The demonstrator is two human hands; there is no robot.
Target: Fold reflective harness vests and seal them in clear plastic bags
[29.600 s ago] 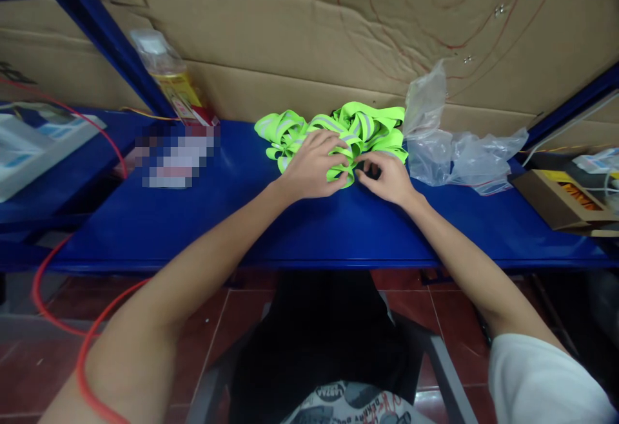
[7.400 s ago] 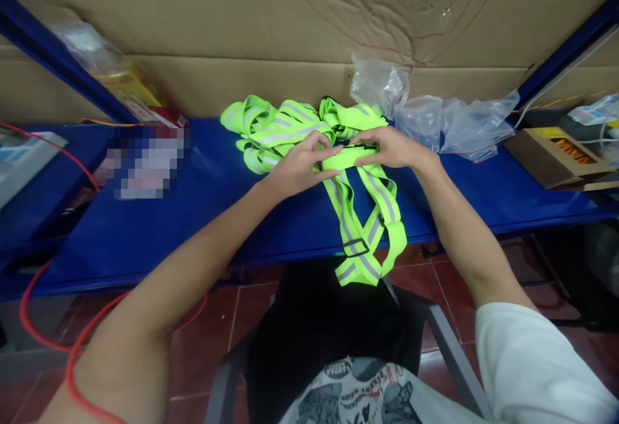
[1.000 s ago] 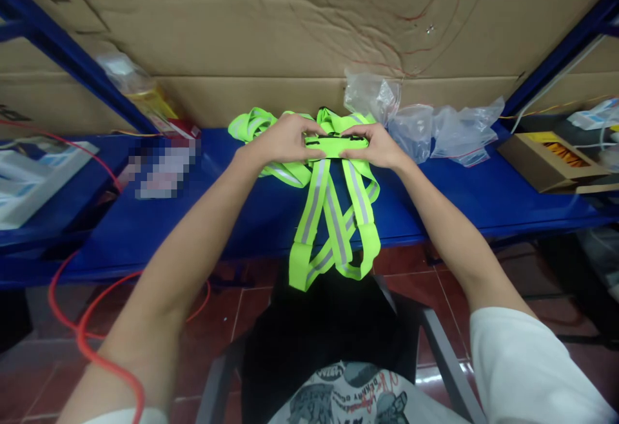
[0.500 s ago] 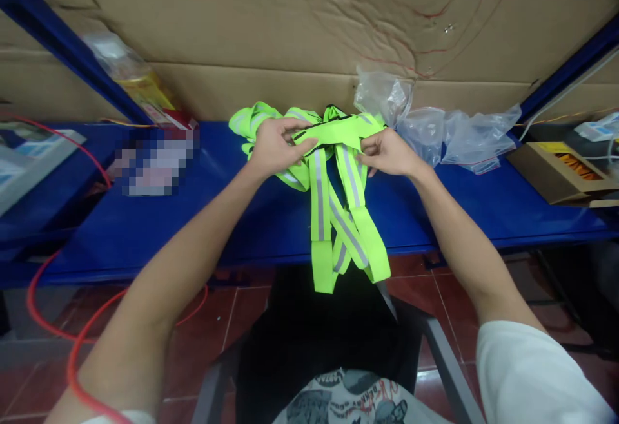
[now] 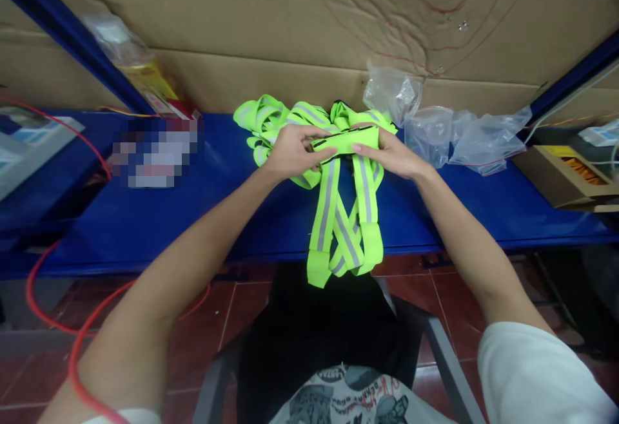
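Note:
Between my hands is a neon yellow-green reflective vest (image 5: pixel 345 142) made of straps with grey stripes. My left hand (image 5: pixel 298 150) grips the left end of its folded wide band, thumb in front and fingers behind. On the band's right end, my right hand (image 5: pixel 393 152) pinches it the same way, thumb across the front. Striped straps (image 5: pixel 345 231) hang from the band over the table's front edge, two of them crossing. Behind my hands a heap of the same yellow-green strapping (image 5: pixel 264 118) lies against the cardboard; where it parts from the held piece is hidden.
Clear plastic bags (image 5: pixel 430 131) lie at the back right of the blue table (image 5: pixel 242 218). An open cardboard box (image 5: pixel 561 176) stands farther right. A wrapped bottle (image 5: pixel 130 60) is at the back left. A red hose (image 5: pixel 72 359) loops beside my left arm.
My right hand has shifted from beside the straps onto the band's right end, its thumb now in front. The band is pulled straighter, and the hanging straps have swung slightly.

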